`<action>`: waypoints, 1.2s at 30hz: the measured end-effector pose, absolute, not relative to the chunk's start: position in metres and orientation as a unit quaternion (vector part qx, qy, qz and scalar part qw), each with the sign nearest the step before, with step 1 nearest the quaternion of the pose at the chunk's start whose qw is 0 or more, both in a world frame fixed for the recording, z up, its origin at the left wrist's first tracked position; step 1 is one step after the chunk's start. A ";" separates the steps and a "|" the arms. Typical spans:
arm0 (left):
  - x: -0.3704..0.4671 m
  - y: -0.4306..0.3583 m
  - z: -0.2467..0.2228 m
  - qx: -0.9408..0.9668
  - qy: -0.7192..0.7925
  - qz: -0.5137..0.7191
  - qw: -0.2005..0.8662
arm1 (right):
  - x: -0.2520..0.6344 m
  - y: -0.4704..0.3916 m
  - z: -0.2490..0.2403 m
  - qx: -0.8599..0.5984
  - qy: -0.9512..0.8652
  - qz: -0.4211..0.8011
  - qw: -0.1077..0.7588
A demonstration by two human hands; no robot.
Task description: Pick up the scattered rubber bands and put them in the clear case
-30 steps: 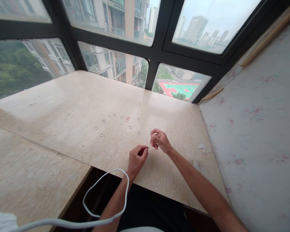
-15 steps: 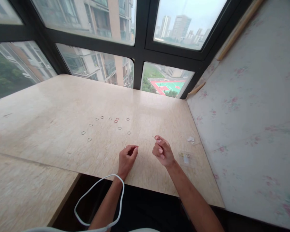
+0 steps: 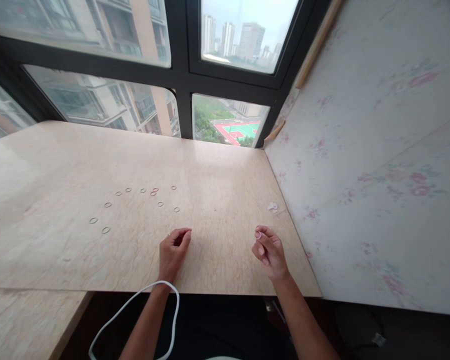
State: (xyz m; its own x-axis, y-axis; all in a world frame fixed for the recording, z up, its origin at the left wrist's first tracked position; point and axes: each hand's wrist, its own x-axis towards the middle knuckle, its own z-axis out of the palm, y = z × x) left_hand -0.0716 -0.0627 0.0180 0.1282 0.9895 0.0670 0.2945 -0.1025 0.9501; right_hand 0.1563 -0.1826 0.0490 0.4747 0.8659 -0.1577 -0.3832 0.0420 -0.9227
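My right hand (image 3: 269, 251) is raised over the right part of the table, its thumb and index finger pinched on a small pale ring (image 3: 258, 236). The ring's exact material is too small to tell. My left hand (image 3: 173, 251) rests near the front of the table with thumb and index fingertips pressed together; anything between them is too small to make out. Farther left, several thin dark rings (image 3: 105, 230) lie scattered in an arc. Two red rings (image 3: 153, 194) touch or overlap among them. The closest ring to my left hand is a thin grey one (image 3: 177, 210).
A small white item (image 3: 273, 206) lies near the floral-papered wall (image 3: 360, 175) on the right. A white cable (image 3: 176, 310) loops across my left forearm. Dark-framed windows (image 3: 183, 85) bound the back of the marble-patterned table (image 3: 217, 175).
My view has turned right. My right hand has moved right, away from my left hand, and now covers the spot of a clear box seen before. My left hand keeps its pinch.
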 end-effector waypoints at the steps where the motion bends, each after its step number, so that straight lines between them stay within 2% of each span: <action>1: -0.071 -0.063 0.018 0.620 0.519 0.408 0.425 | 0.163 -0.190 0.048 -0.545 -0.234 0.434 0.678; 4: -0.071 -0.063 0.019 0.620 0.522 0.404 0.424 | 0.183 -0.209 0.048 -0.639 -0.249 0.358 0.633; 9: -0.071 -0.063 0.019 0.623 0.529 0.395 0.419 | 0.201 -0.224 0.050 -0.769 -0.299 0.265 0.500; 17: -0.070 -0.065 0.020 0.630 0.531 0.393 0.409 | 0.204 -0.220 0.042 -0.816 -0.402 0.188 0.371; 25: -0.069 -0.066 0.020 0.639 0.526 0.392 0.403 | 0.195 -0.234 0.043 -0.793 -0.432 0.161 0.399; 29: -0.070 -0.066 0.017 0.645 0.514 0.394 0.406 | 0.179 -0.242 0.031 -0.756 -0.467 0.192 0.416; 33: -0.075 -0.064 0.017 0.656 0.492 0.394 0.415 | 0.161 -0.243 0.014 -0.718 -0.521 0.237 0.397; 36: -0.083 -0.060 0.020 0.658 0.477 0.383 0.439 | 0.155 -0.241 0.008 -0.711 -0.550 0.220 0.380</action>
